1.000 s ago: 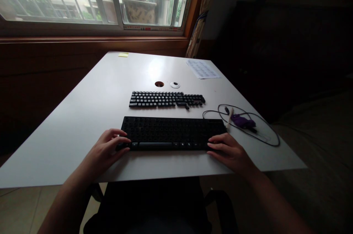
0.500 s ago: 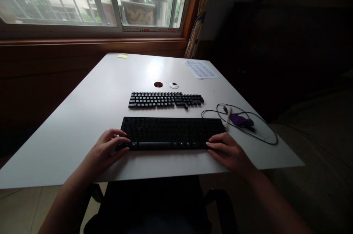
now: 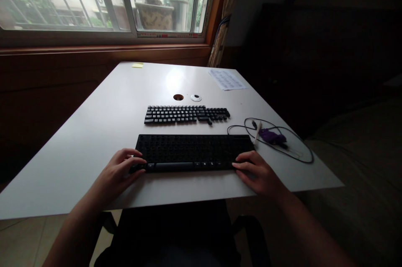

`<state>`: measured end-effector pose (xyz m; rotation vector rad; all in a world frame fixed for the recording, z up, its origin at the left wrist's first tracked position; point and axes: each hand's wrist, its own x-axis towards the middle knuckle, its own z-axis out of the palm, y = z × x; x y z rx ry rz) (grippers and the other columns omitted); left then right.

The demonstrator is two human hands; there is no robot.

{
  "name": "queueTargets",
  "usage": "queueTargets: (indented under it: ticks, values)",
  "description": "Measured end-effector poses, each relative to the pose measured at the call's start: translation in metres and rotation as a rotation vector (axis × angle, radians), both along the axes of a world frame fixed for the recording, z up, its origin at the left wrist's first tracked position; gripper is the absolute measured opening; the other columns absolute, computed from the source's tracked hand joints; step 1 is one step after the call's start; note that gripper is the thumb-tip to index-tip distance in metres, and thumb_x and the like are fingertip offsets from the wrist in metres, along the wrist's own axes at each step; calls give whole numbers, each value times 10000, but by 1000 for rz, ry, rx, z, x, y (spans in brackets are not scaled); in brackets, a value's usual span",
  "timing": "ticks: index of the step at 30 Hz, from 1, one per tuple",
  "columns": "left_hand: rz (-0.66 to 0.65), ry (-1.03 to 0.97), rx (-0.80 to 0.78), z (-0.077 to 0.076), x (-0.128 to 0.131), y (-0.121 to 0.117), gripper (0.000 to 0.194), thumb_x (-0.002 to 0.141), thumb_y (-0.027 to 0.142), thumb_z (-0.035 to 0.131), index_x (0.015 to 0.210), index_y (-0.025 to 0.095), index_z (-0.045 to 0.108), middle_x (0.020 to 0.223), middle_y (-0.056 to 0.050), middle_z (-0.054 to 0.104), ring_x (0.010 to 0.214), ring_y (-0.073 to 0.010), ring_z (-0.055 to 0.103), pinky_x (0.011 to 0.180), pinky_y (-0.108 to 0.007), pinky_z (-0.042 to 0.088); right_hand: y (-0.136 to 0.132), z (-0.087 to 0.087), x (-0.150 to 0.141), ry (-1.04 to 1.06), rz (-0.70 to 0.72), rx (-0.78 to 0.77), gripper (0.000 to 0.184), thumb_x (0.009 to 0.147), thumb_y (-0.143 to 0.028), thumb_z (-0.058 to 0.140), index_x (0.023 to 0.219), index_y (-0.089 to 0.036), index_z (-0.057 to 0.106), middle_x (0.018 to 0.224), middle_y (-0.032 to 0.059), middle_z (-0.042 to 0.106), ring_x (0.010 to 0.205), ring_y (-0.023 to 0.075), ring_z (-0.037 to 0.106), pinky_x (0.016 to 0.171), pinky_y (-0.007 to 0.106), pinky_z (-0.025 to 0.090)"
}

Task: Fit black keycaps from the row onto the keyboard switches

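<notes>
A black keyboard [image 3: 188,149] lies flat near the front edge of the white table. Most of its keycaps are off; the space bar and several other keys sit along its front row. My left hand [image 3: 121,170] grips the keyboard's front left corner, thumb at the front edge and fingers over the top. At the front right end, my right hand [image 3: 256,170] holds it the same way. Behind the keyboard, the loose black keycaps [image 3: 176,114] are laid out in rows in a keyboard pattern.
On the right, a looped black cable [image 3: 310,154] surrounds a purple cloth [image 3: 271,136] and a pale stick [image 3: 258,130]. Further back are a cable hole [image 3: 178,97], its white ring cover [image 3: 196,98], printed sheets [image 3: 228,79] and a yellow sticky note [image 3: 137,65]. A window stands beyond the table.
The view has shifted slightly, so everything appears a little further left. Both hands keep their hold on the keyboard, and nothing on the table has visibly moved.
</notes>
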<state>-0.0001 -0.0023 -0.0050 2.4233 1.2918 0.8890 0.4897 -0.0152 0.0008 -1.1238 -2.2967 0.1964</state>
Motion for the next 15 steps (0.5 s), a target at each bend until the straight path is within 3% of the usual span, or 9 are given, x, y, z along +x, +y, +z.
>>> queueTargets:
  ticks: [7, 12, 15]
  values:
    - [5, -2, -14, 1, 0, 1, 203, 958, 406, 660, 1098, 266, 708, 1192, -87, 584, 979, -219, 671, 791, -342, 614, -6, 4, 2, 43, -25, -2, 453, 909, -152, 619, 1334, -306, 657, 1251, 105, 604, 1162, 290, 589, 981, 492, 542]
    - [-2, -14, -18, 0, 0, 1, 200, 957, 398, 664, 1104, 268, 704, 1194, -85, 581, 963, -212, 675, 780, -335, 614, -5, 6, 5, 60, 29, -14, 309, 920, -180, 620, 1124, -355, 773, 1275, 72, 611, 1155, 291, 582, 922, 474, 556]
    - [5, -10, -13, 0, 0, 0, 191, 957, 390, 665, 1098, 268, 707, 1193, -84, 581, 980, -216, 671, 782, -332, 612, -4, 4, 7, 103, -14, 14, 358, 933, -183, 599, 1214, -351, 745, 1286, 81, 604, 1133, 286, 581, 888, 465, 555]
